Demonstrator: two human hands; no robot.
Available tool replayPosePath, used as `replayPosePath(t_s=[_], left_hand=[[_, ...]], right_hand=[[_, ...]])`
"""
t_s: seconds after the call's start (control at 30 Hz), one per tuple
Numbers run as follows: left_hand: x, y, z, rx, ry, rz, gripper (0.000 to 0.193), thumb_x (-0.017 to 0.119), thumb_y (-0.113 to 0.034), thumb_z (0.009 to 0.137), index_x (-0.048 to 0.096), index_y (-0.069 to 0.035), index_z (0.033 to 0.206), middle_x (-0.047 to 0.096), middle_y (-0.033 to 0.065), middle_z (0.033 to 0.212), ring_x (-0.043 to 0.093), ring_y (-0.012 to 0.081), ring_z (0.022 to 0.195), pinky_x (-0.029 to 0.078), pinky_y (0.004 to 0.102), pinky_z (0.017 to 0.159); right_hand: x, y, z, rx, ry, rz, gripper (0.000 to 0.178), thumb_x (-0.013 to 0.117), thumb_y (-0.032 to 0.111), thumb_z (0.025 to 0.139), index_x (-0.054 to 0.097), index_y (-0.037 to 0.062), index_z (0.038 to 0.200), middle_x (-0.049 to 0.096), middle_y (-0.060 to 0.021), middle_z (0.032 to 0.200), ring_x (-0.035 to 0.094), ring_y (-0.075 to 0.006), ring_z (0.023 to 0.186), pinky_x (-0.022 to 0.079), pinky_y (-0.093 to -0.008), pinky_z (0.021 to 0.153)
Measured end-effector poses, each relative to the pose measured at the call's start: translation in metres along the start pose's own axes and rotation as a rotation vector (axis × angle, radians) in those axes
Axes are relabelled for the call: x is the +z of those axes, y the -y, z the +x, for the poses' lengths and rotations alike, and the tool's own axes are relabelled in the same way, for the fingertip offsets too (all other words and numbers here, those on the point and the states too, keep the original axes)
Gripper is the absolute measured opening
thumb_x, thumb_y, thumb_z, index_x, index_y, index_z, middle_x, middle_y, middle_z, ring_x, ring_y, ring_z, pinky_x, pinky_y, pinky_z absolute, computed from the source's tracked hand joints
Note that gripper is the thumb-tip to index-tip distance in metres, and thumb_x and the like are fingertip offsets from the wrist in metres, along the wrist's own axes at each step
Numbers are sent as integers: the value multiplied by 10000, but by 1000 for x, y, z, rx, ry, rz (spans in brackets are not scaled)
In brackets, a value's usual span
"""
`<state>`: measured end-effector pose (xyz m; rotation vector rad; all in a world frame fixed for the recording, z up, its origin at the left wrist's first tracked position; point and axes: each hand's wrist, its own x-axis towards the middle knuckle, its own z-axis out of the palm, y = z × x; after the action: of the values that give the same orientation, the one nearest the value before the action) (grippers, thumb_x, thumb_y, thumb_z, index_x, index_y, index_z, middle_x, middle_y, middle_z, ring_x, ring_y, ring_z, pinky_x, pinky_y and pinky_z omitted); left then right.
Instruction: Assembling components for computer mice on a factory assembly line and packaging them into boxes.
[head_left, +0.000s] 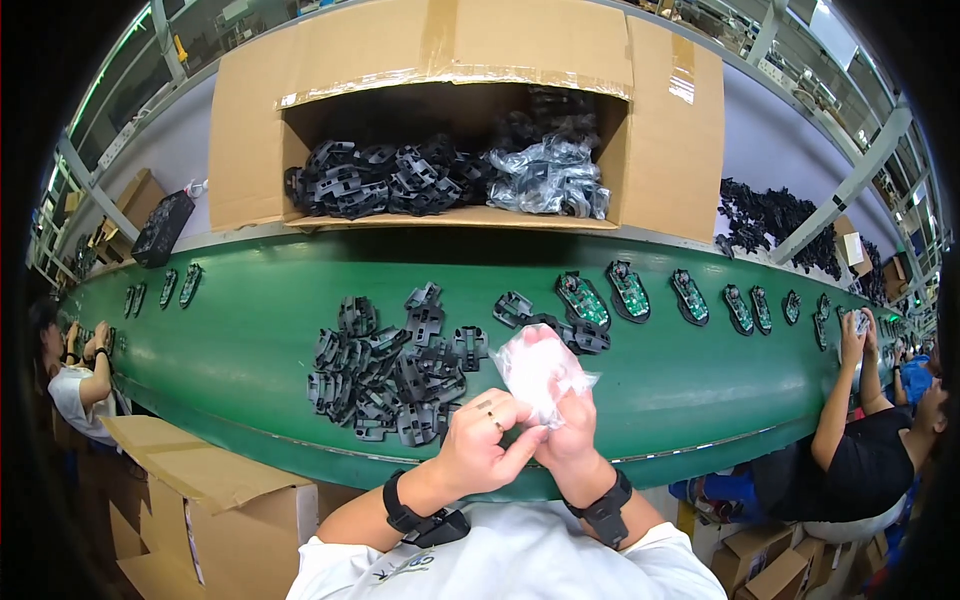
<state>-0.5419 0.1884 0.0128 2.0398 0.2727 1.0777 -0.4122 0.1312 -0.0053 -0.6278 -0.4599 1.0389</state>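
A clear plastic bag (535, 372) is held up in front of me over the near side of the green belt. My left hand (488, 440) pinches its lower edge between thumb and fingers. My right hand (568, 425) grips the bag from the other side, its fingers partly hidden behind the shiny film. Whether anything is inside the bag I cannot make out. Left of my hands lies a loose pile of black plastic parts (375, 375). Just beyond the bag, a few more black parts (588, 337) rest beside a black shell with a green circuit board (582, 300).
An open cardboard box (665, 130) across the belt (260, 300) holds black parts and bagged parts. More circuit-board shells (690, 297) line the belt to the right. A cardboard carton (230, 520) stands at lower left. Co-workers sit at left (85, 390) and right (850, 450).
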Motion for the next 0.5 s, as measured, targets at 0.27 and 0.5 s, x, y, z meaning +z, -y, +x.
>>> replayPosePath(t_s=[0.27, 0.5], left_hand=[[12, 4, -5, -44, -107, 40, 191, 762, -27, 758, 601, -38, 859, 631, 123, 798, 628, 321, 698, 513, 395, 635], [18, -10, -4, 101, 21, -44, 174, 742, 20, 788, 659, -26, 934, 698, 112, 876, 694, 293, 780, 560, 365, 709]], right_hand=[[-10, 17, -1, 52, 212, -105, 845, 595, 112, 821, 275, -61, 1584, 415, -161, 1599, 479, -271, 1409, 380, -395, 1179], [-20, 8, -2, -318, -56, -553, 416, 650, 212, 972, 550, -36, 1291, 622, -205, 1325, 644, -277, 1197, 557, -412, 1006]])
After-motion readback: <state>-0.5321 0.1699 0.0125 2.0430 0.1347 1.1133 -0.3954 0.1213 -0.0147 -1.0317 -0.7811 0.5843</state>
